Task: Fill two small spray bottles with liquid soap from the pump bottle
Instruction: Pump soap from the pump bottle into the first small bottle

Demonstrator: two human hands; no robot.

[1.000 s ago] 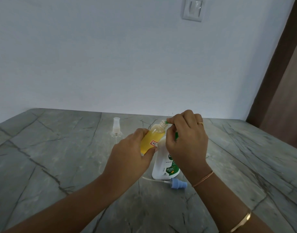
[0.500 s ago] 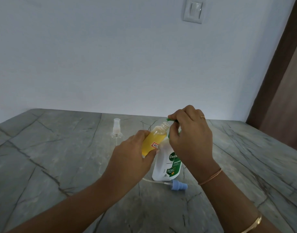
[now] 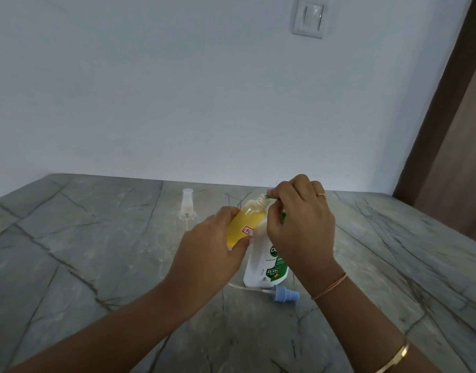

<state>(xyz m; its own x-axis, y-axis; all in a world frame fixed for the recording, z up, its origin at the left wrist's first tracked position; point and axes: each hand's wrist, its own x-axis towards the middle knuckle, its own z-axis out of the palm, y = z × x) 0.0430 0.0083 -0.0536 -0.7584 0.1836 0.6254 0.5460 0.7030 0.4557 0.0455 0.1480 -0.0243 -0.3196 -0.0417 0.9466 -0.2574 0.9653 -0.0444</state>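
Observation:
My left hand (image 3: 212,246) grips a small clear bottle (image 3: 247,222) nearly full of yellow soap, tilted with its open neck against the green pump nozzle. My right hand (image 3: 301,222) curls over the green pump head of the white pump bottle (image 3: 266,267), which stands on the grey stone table (image 3: 96,251); the pump head is mostly hidden under my fingers. A second small spray bottle (image 3: 187,211), clear and empty-looking with its white sprayer on, stands upright to the left. A blue spray cap (image 3: 285,294) with its dip tube lies on the table in front of the pump bottle.
A white wall with a light switch (image 3: 309,18) backs the table. A brown door frame (image 3: 447,103) stands at the right.
My right hand has risen with the pump head. The small yellow bottle has lifted a little with it, and its neck stays at the nozzle.

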